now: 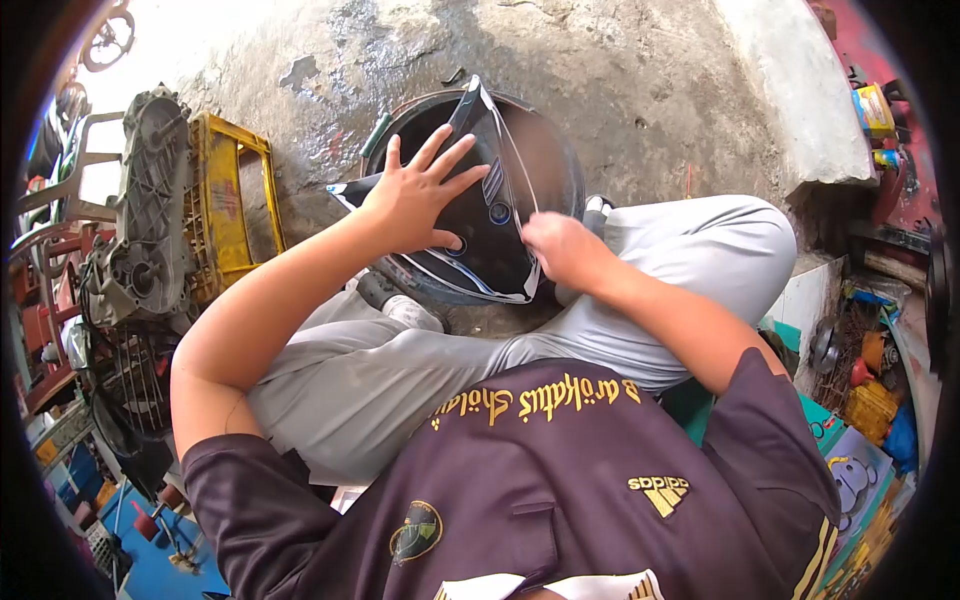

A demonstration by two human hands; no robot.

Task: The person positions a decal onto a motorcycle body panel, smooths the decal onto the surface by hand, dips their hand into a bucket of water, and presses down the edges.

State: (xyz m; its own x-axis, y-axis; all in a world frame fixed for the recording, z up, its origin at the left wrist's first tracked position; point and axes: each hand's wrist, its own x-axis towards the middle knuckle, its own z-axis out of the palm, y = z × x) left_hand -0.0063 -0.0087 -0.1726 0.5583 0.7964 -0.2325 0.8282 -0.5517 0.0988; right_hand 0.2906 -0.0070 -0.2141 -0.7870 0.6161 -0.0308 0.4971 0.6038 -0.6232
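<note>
A black plastic panel (470,210), like a motorcycle body panel, lies across a round dark basin (575,165) between my legs. Its edges carry white and blue trim, and a small round emblem shows on its face. My left hand (418,195) rests on the panel with its fingers spread wide. At the panel's right edge my right hand (562,248) is closed, slightly blurred, in a pinch. A thin pale strip (513,155) runs from the panel's top corner down to these fingers; its end is hidden in them.
Brownish water shows in the basin's right side. A yellow crate (215,200) and a grey metal engine casing (150,210) stand at left. Wet concrete floor (650,100) stretches ahead, with a raised concrete ledge (800,100) at right. Tools and parts crowd the lower right.
</note>
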